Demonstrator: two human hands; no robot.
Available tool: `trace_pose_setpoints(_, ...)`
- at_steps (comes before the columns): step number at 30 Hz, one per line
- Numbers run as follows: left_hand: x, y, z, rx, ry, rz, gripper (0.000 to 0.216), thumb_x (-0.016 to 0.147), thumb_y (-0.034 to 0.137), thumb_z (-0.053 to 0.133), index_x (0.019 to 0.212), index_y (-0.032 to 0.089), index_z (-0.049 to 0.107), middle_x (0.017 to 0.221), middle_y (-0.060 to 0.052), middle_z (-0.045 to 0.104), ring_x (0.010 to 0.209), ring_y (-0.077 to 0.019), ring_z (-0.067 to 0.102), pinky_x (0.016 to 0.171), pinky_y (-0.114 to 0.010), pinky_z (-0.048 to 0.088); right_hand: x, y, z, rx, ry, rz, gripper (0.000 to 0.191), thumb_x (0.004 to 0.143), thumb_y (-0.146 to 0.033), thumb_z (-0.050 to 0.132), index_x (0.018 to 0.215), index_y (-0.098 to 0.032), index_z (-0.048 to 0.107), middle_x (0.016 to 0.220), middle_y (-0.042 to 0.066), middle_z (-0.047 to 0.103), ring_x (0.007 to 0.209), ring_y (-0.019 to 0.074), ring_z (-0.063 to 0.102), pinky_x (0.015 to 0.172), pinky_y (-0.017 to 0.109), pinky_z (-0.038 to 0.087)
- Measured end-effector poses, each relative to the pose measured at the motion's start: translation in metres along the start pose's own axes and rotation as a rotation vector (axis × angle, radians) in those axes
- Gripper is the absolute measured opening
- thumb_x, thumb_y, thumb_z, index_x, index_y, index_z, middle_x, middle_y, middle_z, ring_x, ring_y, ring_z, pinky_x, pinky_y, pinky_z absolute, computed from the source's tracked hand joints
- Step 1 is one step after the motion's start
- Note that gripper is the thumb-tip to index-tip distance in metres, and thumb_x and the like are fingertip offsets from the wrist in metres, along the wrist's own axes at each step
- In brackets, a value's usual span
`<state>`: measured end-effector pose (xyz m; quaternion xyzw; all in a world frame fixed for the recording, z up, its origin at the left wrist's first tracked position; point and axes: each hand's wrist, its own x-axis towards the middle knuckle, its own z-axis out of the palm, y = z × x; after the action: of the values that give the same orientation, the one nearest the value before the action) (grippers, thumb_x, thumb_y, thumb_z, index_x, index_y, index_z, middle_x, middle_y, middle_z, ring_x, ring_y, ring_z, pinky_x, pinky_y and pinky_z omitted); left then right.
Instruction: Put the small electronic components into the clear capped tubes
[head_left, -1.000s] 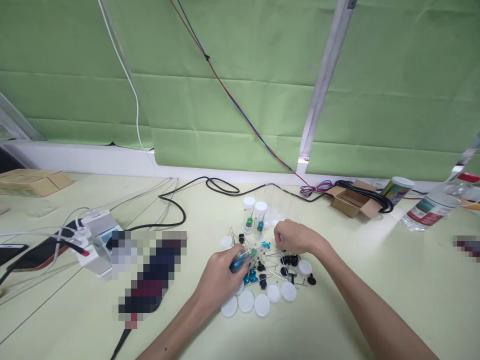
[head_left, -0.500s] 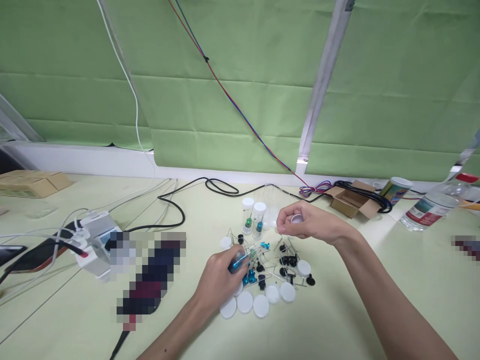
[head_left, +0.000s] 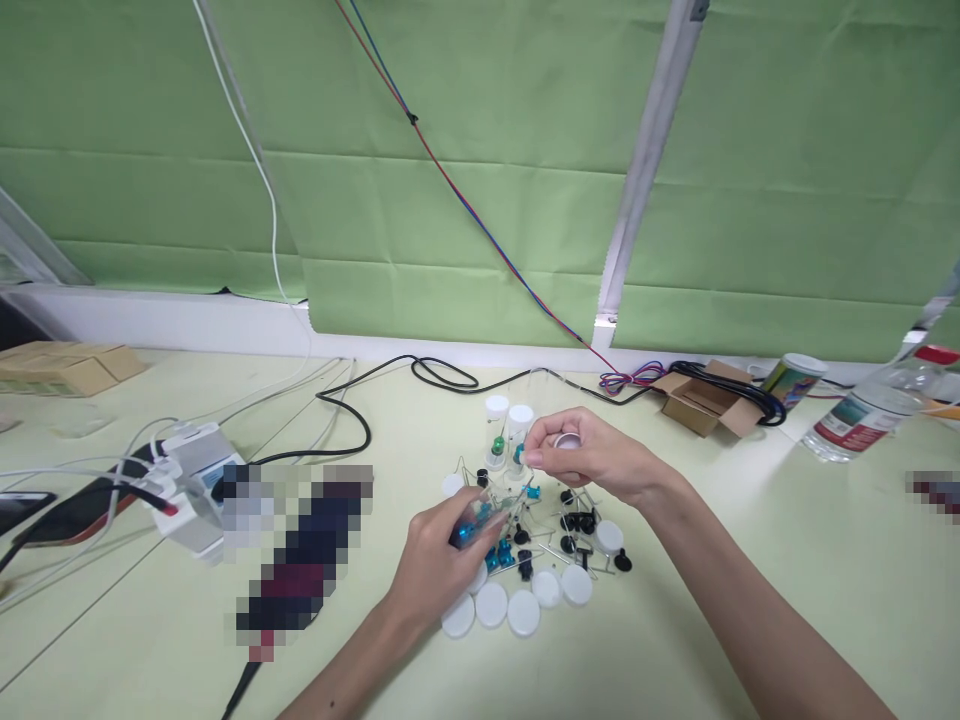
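My left hand [head_left: 439, 560] is closed round a small clear vial [head_left: 480, 522] that has a blue part inside and lies tilted over the table. My right hand [head_left: 592, 455] hovers just right of it, fingers pinched on a white round cap [head_left: 566, 441]. Below both hands lies a scatter of small blue and black parts with wire legs [head_left: 555, 525] and several white caps [head_left: 523, 610]. Two capped vials [head_left: 508, 435] stand upright behind, one holding a green part, the other a blue one.
A black cable [head_left: 360, 400] loops across the table behind the parts. A white power strip [head_left: 191, 475] with plugs sits at the left. At the right stand an open cardboard box [head_left: 705, 400], a can [head_left: 799, 378] and a water bottle [head_left: 870, 410].
My right hand rose from the pile with a white cap and moved left toward the vial in my left hand. The left hand stayed nearly still.
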<state>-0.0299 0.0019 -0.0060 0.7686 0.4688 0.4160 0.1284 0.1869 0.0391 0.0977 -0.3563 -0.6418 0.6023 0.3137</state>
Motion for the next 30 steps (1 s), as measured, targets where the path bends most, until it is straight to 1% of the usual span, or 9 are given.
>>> trace_pose_setpoints(3, -0.001, -0.001, 0.0, -0.018, 0.076, 0.055, 0.013, 0.086, 0.028, 0.064, 0.094, 0.018, 0.063, 0.061, 0.005, 0.053, 0.051, -0.0081, 0.041, 0.051, -0.019, 0.036, -0.002, -0.003, 0.007, -0.059, 0.001, -0.007, 0.029, 0.072, -0.04, 0.077, 0.077, -0.015, 0.063, 0.061, -0.005, 0.045, 0.051, 0.0066, 0.032, 0.045, 0.022, 0.022)
trace_pose_setpoints(6, 0.0, -0.001, 0.001, -0.025, 0.135, 0.092, 0.015, 0.084, 0.024, 0.066, 0.096, 0.017, 0.063, 0.06, 0.006, 0.05, 0.05, -0.0078, 0.039, 0.049, -0.018, 0.035, -0.003, -0.006, 0.015, -0.155, -0.004, -0.073, 0.024, 0.076, -0.038, 0.074, 0.078, -0.016, 0.065, 0.064, -0.003, 0.05, 0.056, 0.0081, 0.039, 0.049, 0.022, 0.028)
trace_pose_setpoints(9, 0.0, 0.0, 0.0, -0.038, 0.15, 0.103, 0.016, 0.083, 0.023, 0.067, 0.098, 0.017, 0.063, 0.058, 0.007, 0.047, 0.049, -0.0079, 0.036, 0.049, -0.018, 0.034, -0.004, -0.007, 0.021, -0.263, 0.01, -0.161, 0.02, 0.081, -0.037, 0.07, 0.08, -0.017, 0.067, 0.069, -0.002, 0.055, 0.063, 0.0101, 0.047, 0.056, 0.023, 0.036)
trace_pose_setpoints(14, 0.0, 0.0, -0.001, -0.036, 0.144, 0.087, 0.014, 0.083, 0.024, 0.067, 0.094, 0.016, 0.062, 0.059, 0.006, 0.048, 0.05, -0.0081, 0.037, 0.049, -0.019, 0.035, -0.006, -0.01, 0.028, -0.406, 0.105, -0.239, 0.015, 0.089, -0.031, 0.061, 0.082, -0.019, 0.066, 0.078, -0.001, 0.061, 0.07, 0.0113, 0.052, 0.063, 0.024, 0.04)
trace_pose_setpoints(17, 0.0, 0.002, -0.001, -0.021, 0.154, 0.066, 0.014, 0.084, 0.025, 0.066, 0.093, 0.016, 0.062, 0.058, 0.006, 0.048, 0.049, -0.0082, 0.036, 0.05, -0.019, 0.035, -0.007, -0.012, 0.033, -0.512, 0.172, -0.278, 0.02, 0.094, -0.03, 0.053, 0.08, -0.019, 0.062, 0.078, -0.001, 0.062, 0.071, 0.0116, 0.053, 0.065, 0.025, 0.04)
trace_pose_setpoints(22, 0.002, 0.004, -0.002, 0.009, 0.137, 0.036, 0.014, 0.085, 0.026, 0.064, 0.093, 0.015, 0.063, 0.061, 0.005, 0.052, 0.05, -0.008, 0.037, 0.05, -0.019, 0.035, -0.007, -0.01, 0.042, -0.764, 0.282, -0.3, 0.029, 0.1, -0.039, 0.042, 0.084, -0.02, 0.058, 0.08, -0.001, 0.061, 0.073, 0.013, 0.054, 0.066, 0.027, 0.038)
trace_pose_setpoints(24, 0.003, 0.004, -0.002, 0.024, 0.133, 0.03, 0.014, 0.085, 0.026, 0.064, 0.093, 0.016, 0.063, 0.062, 0.005, 0.053, 0.05, -0.0082, 0.039, 0.05, -0.019, 0.035, -0.007, -0.008, 0.046, -0.873, 0.293, -0.298, 0.031, 0.1, -0.041, 0.04, 0.087, -0.02, 0.057, 0.085, 0.0, 0.06, 0.073, 0.0135, 0.054, 0.066, 0.027, 0.039)
trace_pose_setpoints(27, 0.003, 0.004, -0.002, 0.041, 0.118, 0.024, 0.013, 0.085, 0.027, 0.062, 0.093, 0.017, 0.063, 0.06, 0.006, 0.052, 0.049, -0.0087, 0.039, 0.049, -0.02, 0.034, -0.006, -0.002, 0.051, -1.017, 0.266, -0.294, 0.033, 0.102, -0.042, 0.035, 0.095, -0.02, 0.059, 0.09, 0.002, 0.058, 0.07, 0.0135, 0.054, 0.063, 0.027, 0.039)
trace_pose_setpoints(30, 0.003, 0.003, -0.001, 0.055, 0.1, 0.018, 0.008, 0.085, 0.026, 0.059, 0.086, 0.018, 0.062, 0.057, 0.007, 0.049, 0.048, -0.0093, 0.038, 0.048, -0.02, 0.033, -0.004, 0.004, 0.056, -1.145, 0.256, -0.287, 0.037, 0.102, -0.045, 0.033, 0.095, -0.019, 0.059, 0.088, 0.003, 0.056, 0.064, 0.0133, 0.052, 0.057, 0.026, 0.037)
